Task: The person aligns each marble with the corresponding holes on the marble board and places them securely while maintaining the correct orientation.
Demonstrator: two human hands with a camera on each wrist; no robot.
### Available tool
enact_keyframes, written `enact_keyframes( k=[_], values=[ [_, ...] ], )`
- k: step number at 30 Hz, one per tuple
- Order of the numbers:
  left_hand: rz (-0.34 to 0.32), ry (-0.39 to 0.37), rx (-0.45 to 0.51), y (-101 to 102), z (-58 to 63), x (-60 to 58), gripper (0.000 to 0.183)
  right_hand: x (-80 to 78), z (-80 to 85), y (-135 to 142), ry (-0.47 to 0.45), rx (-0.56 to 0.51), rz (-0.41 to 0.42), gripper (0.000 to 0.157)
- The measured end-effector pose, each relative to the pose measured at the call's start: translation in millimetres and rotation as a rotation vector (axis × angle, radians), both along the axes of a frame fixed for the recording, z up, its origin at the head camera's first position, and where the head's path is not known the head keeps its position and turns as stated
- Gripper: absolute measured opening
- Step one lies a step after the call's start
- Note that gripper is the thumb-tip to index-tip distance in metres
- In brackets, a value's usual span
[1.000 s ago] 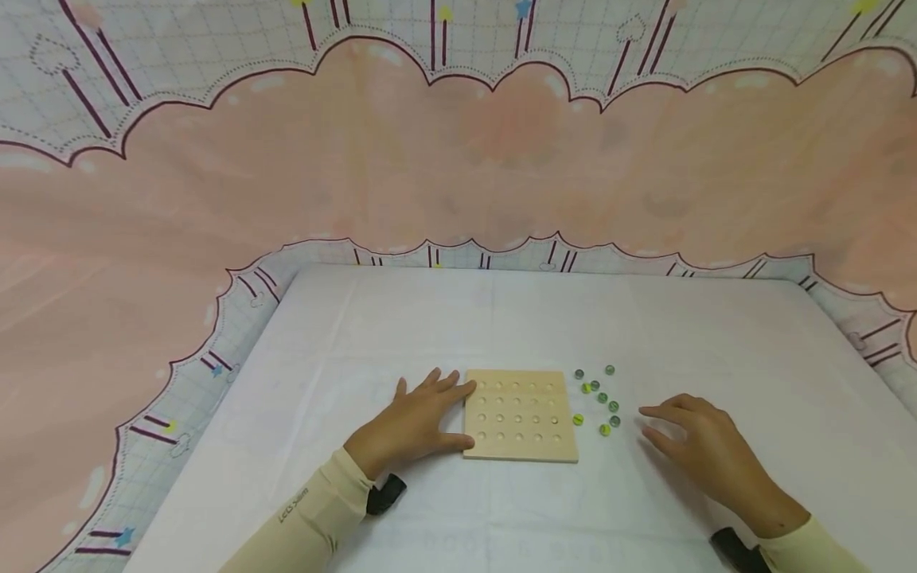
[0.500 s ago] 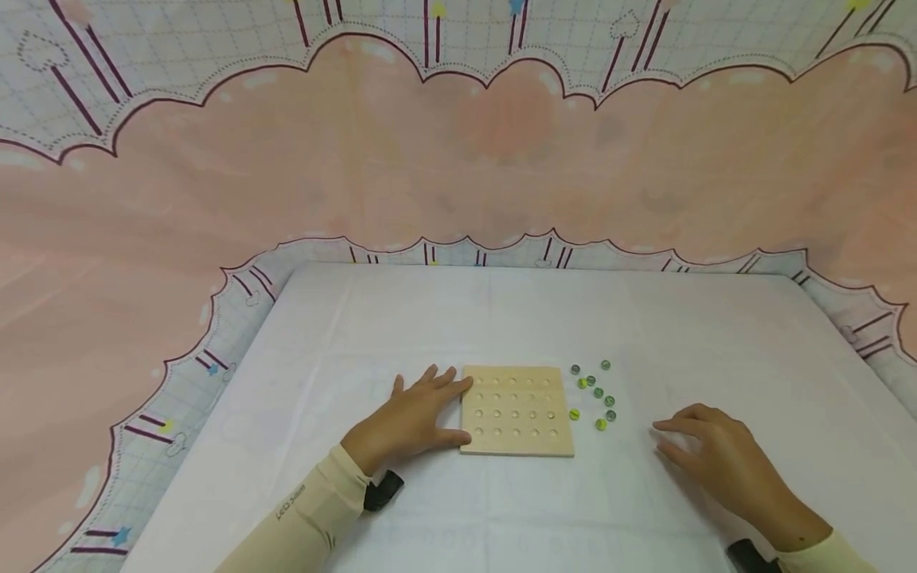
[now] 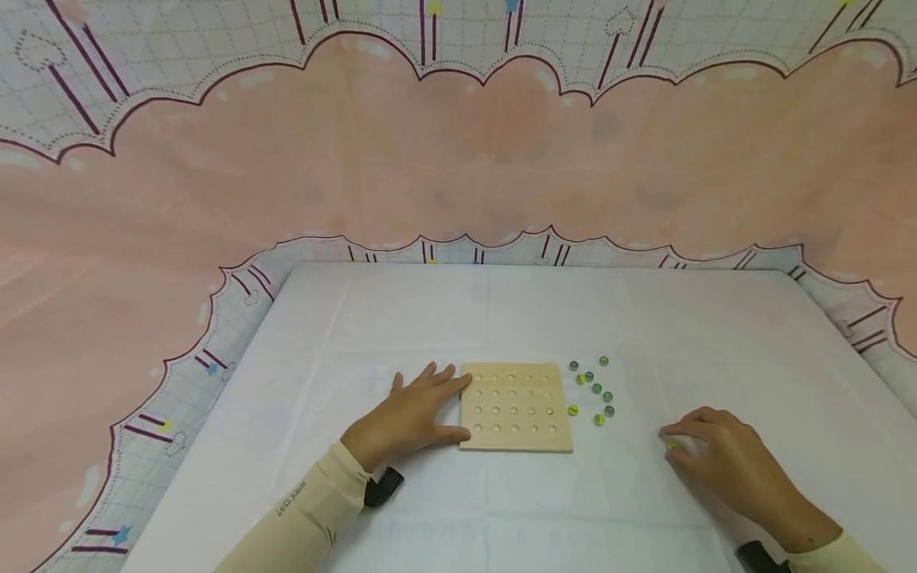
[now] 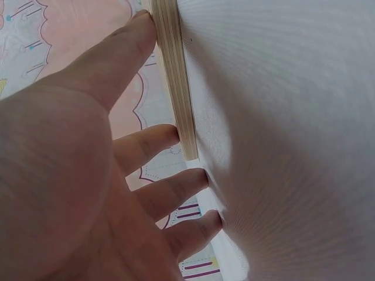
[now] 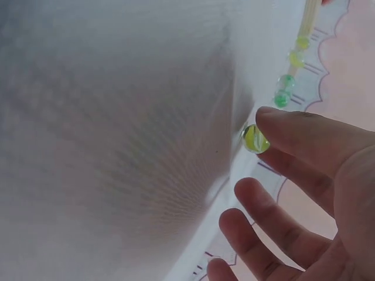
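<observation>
My left hand (image 3: 410,419) lies spread at the left side of a square wooden board (image 3: 516,436) with rows of round dimples. Its thumb and forefinger touch the board's edge, as the left wrist view also shows against the layered wooden side (image 4: 176,76). Off to the board's right, my right hand (image 3: 731,465) pinches a clear glass marble with a yellow swirl (image 5: 255,139) between thumb and forefinger, low over the white surface. The other right fingers are slightly bent and apart. From the head, only a bit of this marble shows.
Several green marbles (image 3: 597,388) and a few yellow ones (image 3: 599,420) lie scattered just right of the board. All rest on a white-covered table (image 3: 401,310). A pink and white patterned cloth (image 3: 401,159) hangs behind it.
My right hand has shifted right and a little toward me, and a yellow marble now shows between its thumb and forefinger. The left hand keeps its place on the board's edge.
</observation>
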State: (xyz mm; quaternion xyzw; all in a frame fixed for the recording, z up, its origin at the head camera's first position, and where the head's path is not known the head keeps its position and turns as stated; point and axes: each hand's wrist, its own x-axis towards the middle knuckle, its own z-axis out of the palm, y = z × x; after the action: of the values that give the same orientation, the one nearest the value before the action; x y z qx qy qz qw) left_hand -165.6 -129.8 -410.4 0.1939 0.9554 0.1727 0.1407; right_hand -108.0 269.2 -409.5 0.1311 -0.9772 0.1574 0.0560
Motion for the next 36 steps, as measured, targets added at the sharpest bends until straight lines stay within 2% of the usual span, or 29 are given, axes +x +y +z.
enact_keyframes(
  k=[17, 30, 36],
  values=[
    [0.005, 0.000, -0.002, -1.0, -2.4, -0.3, 0.083, -2.6, -0.4, 2.9, -0.025, 0.043, -0.013, 0.015],
    [0.008, -0.002, -0.001, -1.1, -0.9, -2.2, 0.083, -10.7, 11.4, -7.9, 0.059, 0.003, 0.047, 0.021],
    [-0.002, -0.014, 0.010, -2.2, -3.7, -1.7, 0.083, -15.6, 18.4, -22.8, 0.051, -0.008, 0.046, 0.022]
  ],
)
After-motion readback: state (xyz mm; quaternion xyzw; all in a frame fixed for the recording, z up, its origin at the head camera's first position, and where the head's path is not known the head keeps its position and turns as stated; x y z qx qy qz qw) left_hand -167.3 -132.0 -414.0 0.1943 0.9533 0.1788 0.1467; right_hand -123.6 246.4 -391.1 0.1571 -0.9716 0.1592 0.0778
